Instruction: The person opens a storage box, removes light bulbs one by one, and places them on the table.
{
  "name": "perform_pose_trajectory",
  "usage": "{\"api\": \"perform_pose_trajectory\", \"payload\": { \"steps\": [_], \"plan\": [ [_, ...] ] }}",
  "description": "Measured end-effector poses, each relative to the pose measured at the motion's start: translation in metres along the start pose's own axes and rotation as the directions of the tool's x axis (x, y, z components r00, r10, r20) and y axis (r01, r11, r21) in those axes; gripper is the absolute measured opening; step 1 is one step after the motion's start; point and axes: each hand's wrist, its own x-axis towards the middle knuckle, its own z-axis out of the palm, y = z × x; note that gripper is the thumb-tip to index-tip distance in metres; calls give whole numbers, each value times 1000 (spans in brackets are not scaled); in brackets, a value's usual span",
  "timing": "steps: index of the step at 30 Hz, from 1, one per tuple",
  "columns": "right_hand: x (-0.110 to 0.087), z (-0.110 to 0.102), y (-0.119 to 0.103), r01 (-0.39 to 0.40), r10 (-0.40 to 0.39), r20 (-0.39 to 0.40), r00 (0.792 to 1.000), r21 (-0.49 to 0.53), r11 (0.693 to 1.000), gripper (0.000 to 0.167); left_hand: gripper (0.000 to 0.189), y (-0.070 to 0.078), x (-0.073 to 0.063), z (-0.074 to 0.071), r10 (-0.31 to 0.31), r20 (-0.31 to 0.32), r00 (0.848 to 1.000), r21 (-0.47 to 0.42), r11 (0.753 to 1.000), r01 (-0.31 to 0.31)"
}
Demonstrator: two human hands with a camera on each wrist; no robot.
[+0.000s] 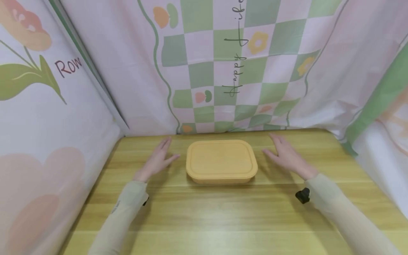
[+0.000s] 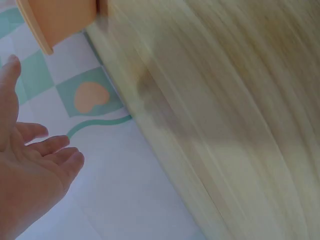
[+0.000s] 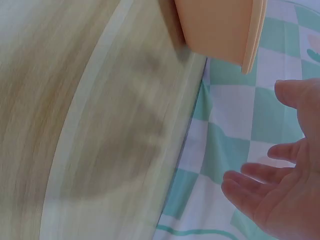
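Note:
A yellow-orange rectangular lidded box (image 1: 221, 159) with rounded corners sits on the wooden table, its lid on. To its left hovers my left hand (image 1: 158, 158), fingers extended and thumb pointing toward the box, holding nothing. On the other side my right hand (image 1: 289, 158) is likewise spread, with a gap between it and the box. In the left wrist view, the box (image 2: 62, 20) shows at the top beyond the left hand (image 2: 35, 160). The right wrist view has the box's side (image 3: 217, 27) above the right hand (image 3: 285, 170).
The wood-grain table (image 1: 204, 216) ends at a hanging cloth (image 1: 229, 71) with green checks and lettering. A flower-printed cloth (image 1: 41, 141) borders the left side, and a white and green cloth (image 1: 379, 134) hangs at the right.

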Motion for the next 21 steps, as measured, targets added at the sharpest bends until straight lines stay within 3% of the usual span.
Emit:
{"api": "perform_pose_trajectory", "payload": {
  "steps": [21],
  "plan": [
    [-1,18,-18,59,-60,11,998,57,997,65,86,18,5,13,11,21,1000,-127,992,-8]
  ]
}}
